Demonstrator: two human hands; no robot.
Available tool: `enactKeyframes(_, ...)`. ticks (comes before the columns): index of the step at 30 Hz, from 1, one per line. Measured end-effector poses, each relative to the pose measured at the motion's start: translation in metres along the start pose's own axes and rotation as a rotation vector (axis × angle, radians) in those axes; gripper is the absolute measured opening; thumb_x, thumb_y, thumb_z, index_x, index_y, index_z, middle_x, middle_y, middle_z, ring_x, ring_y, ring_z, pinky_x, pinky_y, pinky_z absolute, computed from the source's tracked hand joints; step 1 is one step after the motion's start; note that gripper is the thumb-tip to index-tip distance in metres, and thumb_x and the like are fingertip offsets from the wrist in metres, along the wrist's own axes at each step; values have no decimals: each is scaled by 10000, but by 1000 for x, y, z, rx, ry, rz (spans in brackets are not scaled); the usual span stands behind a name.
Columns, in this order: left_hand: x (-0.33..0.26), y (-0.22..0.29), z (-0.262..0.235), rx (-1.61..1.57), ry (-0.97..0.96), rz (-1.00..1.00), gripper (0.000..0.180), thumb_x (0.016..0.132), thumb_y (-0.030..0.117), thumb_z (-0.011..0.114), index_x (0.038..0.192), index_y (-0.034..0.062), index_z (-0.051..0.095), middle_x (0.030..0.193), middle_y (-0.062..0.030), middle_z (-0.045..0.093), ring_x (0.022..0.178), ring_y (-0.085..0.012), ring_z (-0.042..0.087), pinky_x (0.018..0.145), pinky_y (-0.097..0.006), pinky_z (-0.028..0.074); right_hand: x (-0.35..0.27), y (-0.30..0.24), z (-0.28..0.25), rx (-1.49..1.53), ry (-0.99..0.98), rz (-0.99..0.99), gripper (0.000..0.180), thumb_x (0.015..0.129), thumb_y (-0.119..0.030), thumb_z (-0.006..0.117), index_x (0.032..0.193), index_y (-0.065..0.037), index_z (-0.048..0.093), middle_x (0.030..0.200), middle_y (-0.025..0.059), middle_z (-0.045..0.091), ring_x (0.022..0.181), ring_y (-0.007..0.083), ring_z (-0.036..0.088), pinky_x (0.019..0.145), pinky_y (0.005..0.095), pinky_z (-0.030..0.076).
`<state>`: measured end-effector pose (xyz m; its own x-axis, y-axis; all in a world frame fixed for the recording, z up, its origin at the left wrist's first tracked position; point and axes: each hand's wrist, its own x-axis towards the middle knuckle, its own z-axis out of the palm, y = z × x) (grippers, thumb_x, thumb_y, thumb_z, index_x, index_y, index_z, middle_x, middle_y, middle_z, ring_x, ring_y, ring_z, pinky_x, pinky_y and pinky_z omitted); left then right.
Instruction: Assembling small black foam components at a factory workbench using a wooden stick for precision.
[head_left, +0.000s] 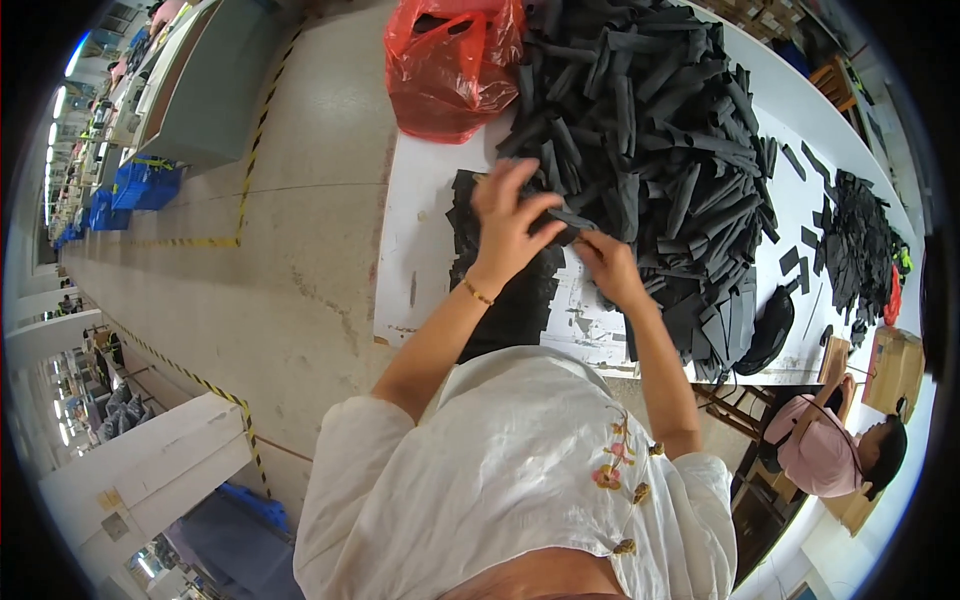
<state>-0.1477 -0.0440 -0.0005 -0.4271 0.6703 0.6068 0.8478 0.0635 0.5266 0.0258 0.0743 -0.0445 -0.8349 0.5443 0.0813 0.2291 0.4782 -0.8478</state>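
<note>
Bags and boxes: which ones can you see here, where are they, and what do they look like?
Red plastic bag: at the far end of the white table, beside the big pile of black strips; crumpled, shiny, open-topped.
Blue crates: on the floor far left, along the grey bench; boxy, bright blue.
Brown box: at the right, past the table's edge; squarish, brown.
No screens or signs show clearly.

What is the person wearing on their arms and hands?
Both forearms are bare, with no gloves on the left hand or the right hand. A thin gold-coloured bracelet circles the left wrist. Short white crinkled sleeves cover the upper arms.
</note>
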Motion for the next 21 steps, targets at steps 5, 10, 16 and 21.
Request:
enactKeyframes(5,-58,-34,17,-1312,250,-934,344,827,225,744,1037,-14,612,1005,-116,602,979,-249,599,849,-365,495,-12,-19,45,187,-91,153,162,876,-103,642,985,16,629,711,141,616,621,170,576,591,309,463)
enactKeyframes(10,-47,-16,24,-1623,514,-1318,235,865,230,710,904,6,651,693,-64,609,634,-220,612,642,-351,513,-25,-29,83,-92,129,11,127,889,-96,617,963,5,597,768,217,628,699,383,622,603,407,481)
enactKeyframes(16,-40,-45,-1,-1401,472,-1389,278,869,245,709,1025,23,646,534,58,404,435,-41,318,432,-219,282,-83,-38,54,-88,-43,122,107,898,-103,614,935,-6,588,744,232,617,680,419,611,575,447,478)
enactKeyframes(21,-38,-66,2,-1357,538,-1363,294,885,264,692,1033,16,635,523,58,363,403,-45,270,400,-229,217,-128,-38,32,-153,-34,126,104,894,-100,624,937,-6,612,701,217,602,607,387,598,538,393,469)
